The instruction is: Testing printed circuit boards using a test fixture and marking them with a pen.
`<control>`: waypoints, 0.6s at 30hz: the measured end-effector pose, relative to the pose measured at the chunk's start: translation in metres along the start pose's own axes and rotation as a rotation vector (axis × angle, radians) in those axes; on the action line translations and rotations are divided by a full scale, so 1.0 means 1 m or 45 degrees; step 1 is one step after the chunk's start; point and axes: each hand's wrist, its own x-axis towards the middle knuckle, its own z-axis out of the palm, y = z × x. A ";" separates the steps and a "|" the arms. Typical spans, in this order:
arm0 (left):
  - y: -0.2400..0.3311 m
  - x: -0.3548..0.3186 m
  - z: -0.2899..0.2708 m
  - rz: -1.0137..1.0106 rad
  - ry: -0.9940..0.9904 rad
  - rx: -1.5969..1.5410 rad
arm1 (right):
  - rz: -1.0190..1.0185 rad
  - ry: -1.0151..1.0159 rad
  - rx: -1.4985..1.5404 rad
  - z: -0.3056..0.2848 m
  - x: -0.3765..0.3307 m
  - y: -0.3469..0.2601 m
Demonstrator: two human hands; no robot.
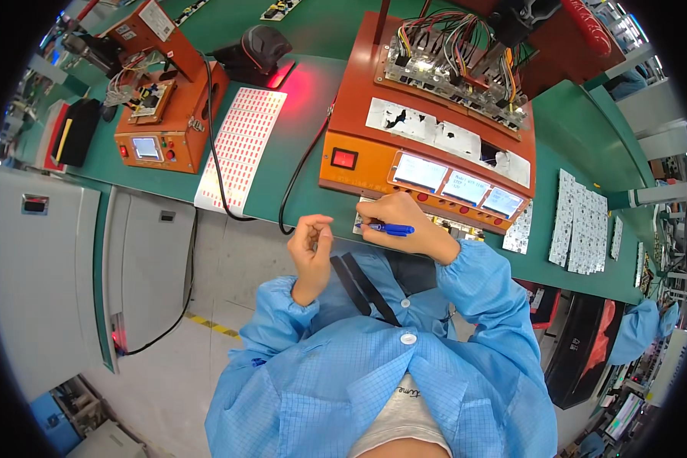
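Head view: blue pen (pixel 389 228) crosswise in right-hand grip (pixel 395 216)

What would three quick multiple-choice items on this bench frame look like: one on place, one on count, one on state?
1. Where is the blue pen?
A. right hand
B. left hand
C. on the floor

2. How many lit screens on the large orange test box?
A. one
B. three
C. five

3. The left hand is:
A. flat on the green bench
B. raised, fingers curled, empty
C. gripping a cable

Answers: 1 A, the pen lies in the right hand's grip; 2 B, three pale screens sit along the front; 3 B, it hovers off the bench.
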 end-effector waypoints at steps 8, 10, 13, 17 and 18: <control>0.002 0.001 -0.003 0.044 -0.010 0.013 | 0.232 0.308 0.336 -0.022 -0.038 0.006; -0.002 -0.001 -0.001 0.045 -0.019 -0.014 | 0.321 0.287 0.328 -0.028 -0.053 0.006; -0.010 -0.004 0.002 0.025 -0.040 -0.035 | 0.355 0.178 0.184 -0.029 -0.063 0.002; -0.009 -0.004 0.008 0.023 -0.070 -0.037 | 0.223 0.179 0.051 -0.024 -0.066 0.003; -0.009 -0.003 0.009 0.021 -0.072 -0.035 | 0.224 0.180 0.054 -0.024 -0.065 0.003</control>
